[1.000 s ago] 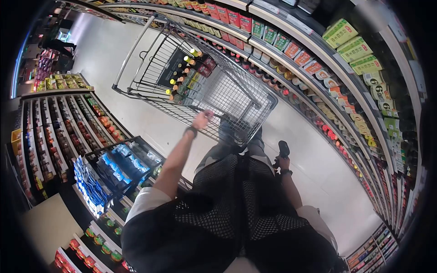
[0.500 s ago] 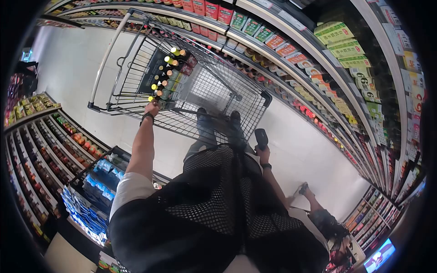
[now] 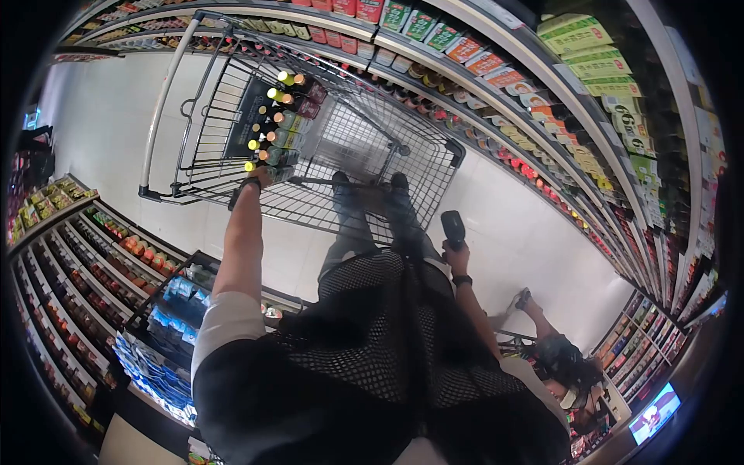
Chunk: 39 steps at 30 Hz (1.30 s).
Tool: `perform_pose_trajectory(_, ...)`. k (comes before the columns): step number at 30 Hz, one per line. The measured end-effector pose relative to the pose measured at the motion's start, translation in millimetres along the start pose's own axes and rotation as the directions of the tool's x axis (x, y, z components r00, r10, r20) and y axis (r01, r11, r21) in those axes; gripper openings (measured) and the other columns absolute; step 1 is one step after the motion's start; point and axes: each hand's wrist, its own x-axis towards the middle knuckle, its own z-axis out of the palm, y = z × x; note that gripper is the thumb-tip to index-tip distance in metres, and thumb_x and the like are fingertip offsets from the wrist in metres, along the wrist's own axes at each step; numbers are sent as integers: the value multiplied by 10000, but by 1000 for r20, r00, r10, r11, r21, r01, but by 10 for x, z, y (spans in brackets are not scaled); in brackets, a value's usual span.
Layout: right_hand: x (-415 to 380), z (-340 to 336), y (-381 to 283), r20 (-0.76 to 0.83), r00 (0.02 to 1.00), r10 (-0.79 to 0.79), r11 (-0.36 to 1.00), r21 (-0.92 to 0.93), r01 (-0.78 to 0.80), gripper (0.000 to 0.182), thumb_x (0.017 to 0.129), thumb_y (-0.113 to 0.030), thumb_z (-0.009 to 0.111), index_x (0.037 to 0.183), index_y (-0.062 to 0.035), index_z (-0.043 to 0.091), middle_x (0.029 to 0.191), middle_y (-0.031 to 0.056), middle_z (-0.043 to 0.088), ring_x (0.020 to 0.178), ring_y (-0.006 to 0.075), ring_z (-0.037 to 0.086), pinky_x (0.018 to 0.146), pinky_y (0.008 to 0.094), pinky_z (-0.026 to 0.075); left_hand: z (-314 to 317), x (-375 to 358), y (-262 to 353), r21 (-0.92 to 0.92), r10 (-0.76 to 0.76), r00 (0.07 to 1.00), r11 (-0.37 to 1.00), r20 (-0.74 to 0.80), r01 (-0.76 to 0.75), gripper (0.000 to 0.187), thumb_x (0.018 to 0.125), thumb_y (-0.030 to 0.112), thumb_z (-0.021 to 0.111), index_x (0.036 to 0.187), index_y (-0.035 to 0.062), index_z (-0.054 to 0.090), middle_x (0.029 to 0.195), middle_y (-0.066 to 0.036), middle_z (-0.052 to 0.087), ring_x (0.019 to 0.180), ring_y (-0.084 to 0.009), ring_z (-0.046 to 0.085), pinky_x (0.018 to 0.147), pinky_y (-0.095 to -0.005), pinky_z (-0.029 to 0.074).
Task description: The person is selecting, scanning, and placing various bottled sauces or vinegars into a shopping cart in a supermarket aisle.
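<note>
My left hand [image 3: 260, 176], with a dark band on its wrist, reaches out and grips the near rim of a wire shopping cart [image 3: 387, 167]. Right by that hand, several bottles with yellow and orange caps [image 3: 275, 116] stand in the cart. My right hand [image 3: 457, 252] is held low at my side, closed around a black handheld device [image 3: 452, 227] that points upward. My legs and shoes show through the cart's wire mesh. I wear a black mesh top over a white shirt.
Stocked shelves [image 3: 542, 101] run along the right of the aisle, and more shelves [image 3: 85, 256] stand at the left. A wire bin of blue packs [image 3: 174, 310] is beside my left arm. Another person [image 3: 558, 364] is low at the right.
The cart has swung closer and to the left with my left hand on it. My right hand lifted the black device slightly. The other person came into view at the lower right.
</note>
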Motion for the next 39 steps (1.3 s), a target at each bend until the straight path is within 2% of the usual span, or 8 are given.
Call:
perform_pose_trajectory(10, -576, -364, -760, -2, 988, 153, 926, 349, -142, 146, 821, -74, 704, 932, -15, 630, 672, 19, 589, 588, 111, 576, 536, 278, 459, 91, 144, 213, 155, -207, 968, 961, -141, 228, 350, 899, 221, 562, 1243, 153, 565, 1204, -97, 635, 1132, -282, 620, 922, -429, 500)
perform_pose_trajectory(16, -782, -885, -1868, 434, 840, -327, 380, 874, -303, 152, 951, -238, 562, 979, -110, 485, 666, -12, 387, 632, 122, 386, 644, 309, 384, 308, 262, 210, 283, -220, 957, 921, -190, 268, 354, 977, 284, 424, 1307, 263, 552, 1276, -13, 603, 1183, -255, 593, 909, -614, 403)
perform_pose_trajectory(22, -1037, -1160, -2788, 221, 704, -675, 164, 975, -149, 170, 944, -240, 585, 948, -118, 468, 694, -22, 432, 666, 110, 412, 657, 289, 374, 26, -247, 520, 346, -73, 990, 932, -119, 111, 324, 971, 235, 440, 1253, 131, 560, 1295, -117, 577, 1192, -295, 584, 933, -473, 496)
perform_pose_trajectory(29, -1081, -1538, -3395, -138, 669, -730, -301, 944, -134, 336, 800, -37, 653, 1105, -112, 536, 808, -16, 411, 754, 92, 408, 694, 241, 380, -283, -1210, 576, 130, 393, 863, 920, -319, -371, 401, 897, 191, 567, 1265, 37, 526, 858, -242, 666, 822, -444, 638, 723, -512, 509)
perform_pose_trajectory(32, -906, -1601, -3224, -169, 790, -589, -6, 979, 205, 413, 850, -115, 636, 1236, -124, 488, 968, 29, 490, 916, 146, 490, 810, 343, 444, -661, -2057, 825, -56, 458, 759, 839, -464, -541, 374, 839, 108, 650, 1191, 56, 537, 808, -239, 633, 785, -445, 625, 661, -490, 477)
perform_pose_trajectory(33, -635, -1582, -3102, -45, 629, -776, 53, 989, 137, 414, 867, -107, 627, 1252, -103, 477, 1087, 71, 553, 1017, 199, 561, 838, 400, 499, -790, -2385, 906, -92, 452, 749, 826, -484, -557, 319, 847, 123, 650, 1139, 48, 544, 790, -235, 620, 762, -438, 618, 641, -466, 473)
perform_pose_trajectory(36, -646, -1163, -3336, 144, 790, -596, 658, 650, 379, 294, 868, -91, 673, 1136, 5, 601, 947, 108, 670, 743, 172, 655, 679, 295, 537, -1236, -3383, 1276, -177, 386, 718, 800, -579, -573, 196, 874, 154, 646, 999, 23, 567, 737, -189, 611, 652, -332, 615, 590, -376, 463)
perform_pose_trajectory(39, -425, -557, -3212, 401, 639, -656, 726, 567, 389, 253, 904, -92, 642, 1126, 29, 632, 994, 110, 698, 825, 152, 681, 666, 262, 541, -1671, -4008, 1466, -192, 357, 528, 660, -771, -726, 167, 916, 183, 595, 928, 17, 591, 660, -44, 572, 575, -94, 476, 525, -277, 382)
